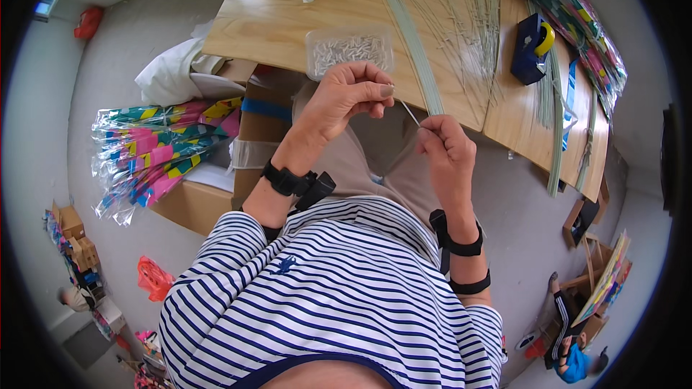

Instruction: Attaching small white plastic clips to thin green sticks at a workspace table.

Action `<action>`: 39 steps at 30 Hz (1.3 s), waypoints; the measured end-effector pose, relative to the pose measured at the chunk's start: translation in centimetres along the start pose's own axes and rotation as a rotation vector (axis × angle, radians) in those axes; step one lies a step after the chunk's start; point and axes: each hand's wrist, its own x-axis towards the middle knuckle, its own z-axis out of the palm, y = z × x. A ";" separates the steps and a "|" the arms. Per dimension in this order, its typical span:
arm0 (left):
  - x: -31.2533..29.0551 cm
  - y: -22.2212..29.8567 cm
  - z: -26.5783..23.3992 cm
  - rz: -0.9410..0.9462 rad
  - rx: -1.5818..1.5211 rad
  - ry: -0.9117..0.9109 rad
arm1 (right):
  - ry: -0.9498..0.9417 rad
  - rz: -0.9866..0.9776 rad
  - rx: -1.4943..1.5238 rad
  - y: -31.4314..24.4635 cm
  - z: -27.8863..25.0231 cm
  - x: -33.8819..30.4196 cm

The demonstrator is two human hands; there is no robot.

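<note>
A thin pale rod (409, 112) spans the gap between my two hands, above my lap at the table's near edge. My right hand (448, 145) pinches its lower end between thumb and fingers. At the upper end, the thumb and forefinger of my left hand (353, 97) are closed on a tiny whitish piece, too small to name. Just beyond my left hand stands a clear plastic tub (314, 65) of many small white tube-like pieces. To its right lies a bundle of pale green rods (414, 47), pointing toward my right hand.
Loose thin rods (461, 32) spread over the wooden table (267, 3). A blue tape dispenser (530, 54) sits at right, beside plastic-wrapped colourful bundles (577, 14). More wrapped bundles (162, 144) lie on a cardboard box (184, 205) at left. Another person (573, 360) sits at lower right.
</note>
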 end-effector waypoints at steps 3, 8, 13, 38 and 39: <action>0.4 0.2 -0.8 -0.017 0.024 -0.023 | -0.098 0.171 0.177 0.0 -0.1 0.5; 0.8 -0.1 -0.8 -0.059 -0.037 -0.027 | -0.024 0.033 -0.011 0.0 0.7 0.7; 1.1 -0.6 -1.9 -0.071 -0.123 -0.019 | -0.003 -0.048 -0.081 -0.4 1.2 0.8; 0.7 -0.5 -2.4 -0.082 0.009 -0.017 | -0.192 0.253 0.184 0.7 1.0 1.6; 0.8 -0.6 -2.4 -0.090 0.014 -0.033 | -0.233 0.329 0.246 0.4 0.8 1.7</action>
